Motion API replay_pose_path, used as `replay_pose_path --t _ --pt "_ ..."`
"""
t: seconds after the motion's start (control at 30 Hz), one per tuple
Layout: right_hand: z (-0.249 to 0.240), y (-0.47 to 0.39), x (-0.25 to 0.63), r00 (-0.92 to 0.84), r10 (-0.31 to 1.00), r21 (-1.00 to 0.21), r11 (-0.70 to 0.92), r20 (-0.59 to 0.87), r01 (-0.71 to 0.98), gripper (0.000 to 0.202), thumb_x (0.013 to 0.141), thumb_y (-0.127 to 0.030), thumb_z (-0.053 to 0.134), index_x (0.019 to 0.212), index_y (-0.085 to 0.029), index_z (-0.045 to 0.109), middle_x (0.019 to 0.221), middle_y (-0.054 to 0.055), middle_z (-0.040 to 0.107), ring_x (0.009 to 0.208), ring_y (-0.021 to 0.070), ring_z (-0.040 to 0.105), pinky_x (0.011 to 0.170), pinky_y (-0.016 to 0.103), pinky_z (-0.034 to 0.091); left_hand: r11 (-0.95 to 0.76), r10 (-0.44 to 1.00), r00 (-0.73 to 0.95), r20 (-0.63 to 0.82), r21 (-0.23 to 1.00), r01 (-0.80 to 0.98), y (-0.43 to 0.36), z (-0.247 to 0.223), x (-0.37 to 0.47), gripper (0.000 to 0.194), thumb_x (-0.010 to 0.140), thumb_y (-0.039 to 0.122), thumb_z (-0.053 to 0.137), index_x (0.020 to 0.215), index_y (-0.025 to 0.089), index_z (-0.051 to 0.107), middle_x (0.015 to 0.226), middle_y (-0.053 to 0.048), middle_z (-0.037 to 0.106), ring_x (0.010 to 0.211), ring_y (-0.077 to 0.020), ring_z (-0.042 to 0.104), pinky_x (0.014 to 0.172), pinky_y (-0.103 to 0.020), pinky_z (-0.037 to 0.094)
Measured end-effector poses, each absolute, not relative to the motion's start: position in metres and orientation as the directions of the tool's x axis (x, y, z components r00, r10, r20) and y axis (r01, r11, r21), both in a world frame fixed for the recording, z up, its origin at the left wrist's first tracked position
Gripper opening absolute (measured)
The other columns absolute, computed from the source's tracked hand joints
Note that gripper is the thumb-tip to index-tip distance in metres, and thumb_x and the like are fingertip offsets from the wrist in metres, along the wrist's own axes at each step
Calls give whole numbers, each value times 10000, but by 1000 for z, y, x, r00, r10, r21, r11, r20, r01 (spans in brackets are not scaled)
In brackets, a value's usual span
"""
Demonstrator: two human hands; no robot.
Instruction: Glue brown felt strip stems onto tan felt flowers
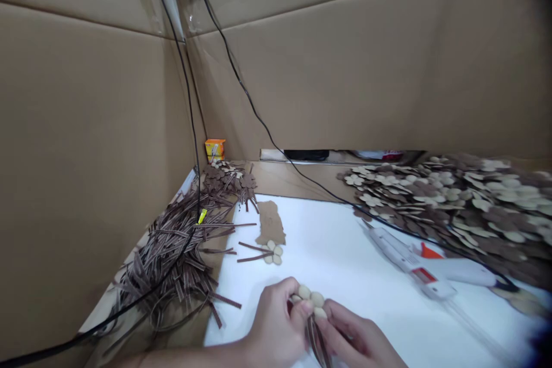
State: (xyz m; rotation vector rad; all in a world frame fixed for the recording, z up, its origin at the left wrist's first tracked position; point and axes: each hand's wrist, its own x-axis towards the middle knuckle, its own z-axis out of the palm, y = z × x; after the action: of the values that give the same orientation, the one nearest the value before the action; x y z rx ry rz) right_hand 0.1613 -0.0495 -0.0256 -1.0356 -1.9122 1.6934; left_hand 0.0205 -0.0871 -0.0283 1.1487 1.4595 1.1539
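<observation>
Cardboard walls (pixel 345 75) on two sides, white board (pixel 328 236) as work surface; its near edge runs out of view. Beige flower (pixel 318 299) is held above the board's near part, petals facing up, partly covered by fingers. Brown ribbon strips (pixel 316 338) run from under it, long axis toward the near edge, slightly right; lower ends cut off. Can't make out how they join the flower.

Left hand (pixel 278 322): pinching the flower, thumb on top, other fingers curled, mostly hidden; forearm comes in low from the left. Right hand (pixel 356 333): thumb and index pressed together around the lower right petal and strip tops; rest of fingers hard to see, wrist cut off.

Near the board's left edge: second beige flower (pixel 277 251), two strips pointing left over that edge. Cardboard scrap (pixel 270 219) just beyond, by the far left corner. Glue gun (pixel 405 261) toward the right edge, blurred, nozzle aimed at the far edge; clear glue stick (pixel 478 330) trails out its rear. Off the left edge: tangled strip pile (pixel 172 264). Past the far right: brown and beige flower pile (pixel 487 201), right side smeared.
</observation>
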Motion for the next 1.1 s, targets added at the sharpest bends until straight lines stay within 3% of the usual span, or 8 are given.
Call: replay_pose_path --t 0.17,0.3,0.67,0.93,1.1 --pt "-17 -54 162 -649 737 -973 -55 -191 224 398 851 -519 417 672 -169 476 589 -27 468 538 103 441 507 215 345 180 982 -62 -179 984 10 -89 -20 20 314 792 443 518 664 178 409 573 52 417 469 -68 415 427 -170 340" --pt "-11 -55 164 -630 755 -980 -99 -185 171 368 876 -475 409 684 -167 473 566 -40 455 479 81 411 474 215 318 236 971 24 -237 971 28 -86 -12 15 320 798 461 509 692 171 428 556 63 420 425 -59 437 411 -167 357" --pt "-8 -50 170 -600 773 -979 -166 -206 121 337 867 -432 452 683 -155 512 588 -17 514 569 96 463 557 225 352 317 941 125 -313 948 -10 -83 -9 11 279 816 387 512 686 144 472 633 16 539 446 -44 471 448 -164 393" --pt "-7 -46 173 -599 755 -962 -243 -266 122 294 833 -413 508 694 -155 526 601 -21 528 580 96 507 568 223 389 321 925 186 -332 943 87 -82 -13 9 239 756 359 554 656 160 465 571 31 458 487 -77 440 435 -184 383" --pt "-6 -47 174 -603 749 -962 -216 -273 167 289 833 -403 501 668 -166 510 585 -25 521 562 93 490 546 217 374 313 927 172 -332 941 130 -82 -10 10 212 697 256 568 579 165 418 540 40 406 498 -73 398 445 -182 333"
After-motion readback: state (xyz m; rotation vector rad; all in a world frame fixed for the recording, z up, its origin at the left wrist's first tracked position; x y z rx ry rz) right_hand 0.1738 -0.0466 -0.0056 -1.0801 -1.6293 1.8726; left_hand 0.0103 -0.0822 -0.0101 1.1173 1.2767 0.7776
